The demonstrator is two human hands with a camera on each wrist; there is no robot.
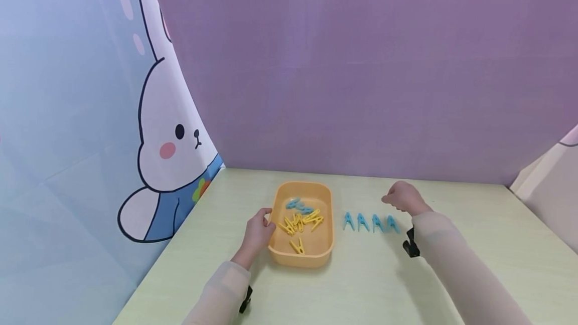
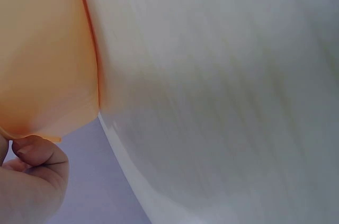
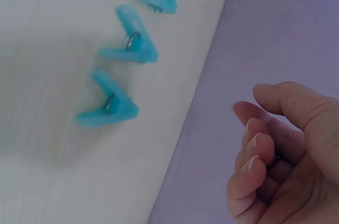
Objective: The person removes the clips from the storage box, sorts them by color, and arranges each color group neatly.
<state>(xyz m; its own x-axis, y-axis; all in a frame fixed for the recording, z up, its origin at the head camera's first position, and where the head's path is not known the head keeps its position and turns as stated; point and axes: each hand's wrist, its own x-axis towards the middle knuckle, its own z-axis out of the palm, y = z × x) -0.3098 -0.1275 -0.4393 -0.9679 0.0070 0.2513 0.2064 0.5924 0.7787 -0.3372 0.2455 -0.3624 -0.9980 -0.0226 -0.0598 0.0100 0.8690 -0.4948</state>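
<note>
My left hand (image 1: 258,232) pinches the left rim of an orange plastic basket (image 1: 301,261); the left wrist view shows the thumb and a finger (image 2: 37,150) at its edge. Inside lie several yellow clothespins (image 1: 298,222) and some blue clothespins (image 1: 306,210), loosely piled. To the right of the basket, several blue clothespins (image 1: 363,222) stand apart in a row on the table. Just beyond the rightmost blue clothespin (image 3: 110,102), my right hand (image 1: 404,197) hovers with loosely bent fingers (image 3: 249,179). Nothing is between its thumb and fingertips.
The pale table (image 1: 361,285) ends at a purple cloth backdrop (image 1: 370,74). A blue cloth with a cartoon rabbit (image 1: 176,149) hangs at the left. Black wrist straps (image 1: 411,243) sit at both sleeves.
</note>
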